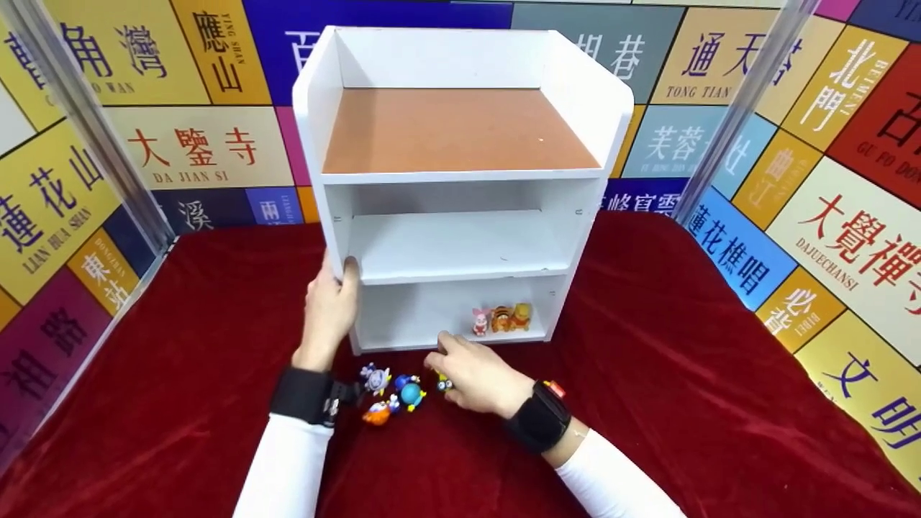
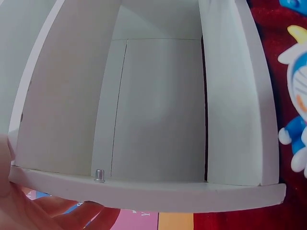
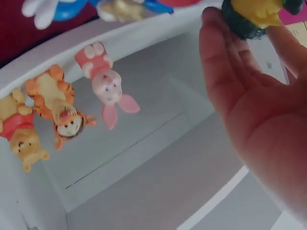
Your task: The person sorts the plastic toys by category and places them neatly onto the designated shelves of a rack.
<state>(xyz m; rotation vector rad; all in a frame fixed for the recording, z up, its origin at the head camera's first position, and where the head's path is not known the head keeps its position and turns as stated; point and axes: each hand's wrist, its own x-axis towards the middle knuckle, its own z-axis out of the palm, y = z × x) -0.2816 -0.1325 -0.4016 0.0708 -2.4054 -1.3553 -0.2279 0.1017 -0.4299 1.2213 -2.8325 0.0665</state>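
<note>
My left hand (image 1: 331, 309) grips the left side panel of the white shelf unit (image 1: 460, 277); in the left wrist view its fingers (image 2: 72, 213) wrap behind the panel edge. My right hand (image 1: 478, 378) is in front of the bottom shelf, its fingers around a small yellow and dark green figure (image 1: 442, 383), which shows in the right wrist view (image 3: 252, 17) between thumb and fingers. Inside the bottom compartment, at its right, a pink piglet figure (image 3: 108, 86), an orange tiger figure (image 3: 55, 98) and a yellow bear figure in red (image 3: 19, 124) sit in a row.
Several small figures, among them a blue one (image 1: 411, 393), a grey-blue one (image 1: 375, 378) and an orange one (image 1: 377, 413), lie on the dark red cloth (image 1: 216, 345) left of my right hand. Printed panels (image 1: 209, 147) stand behind the shelf and at both sides.
</note>
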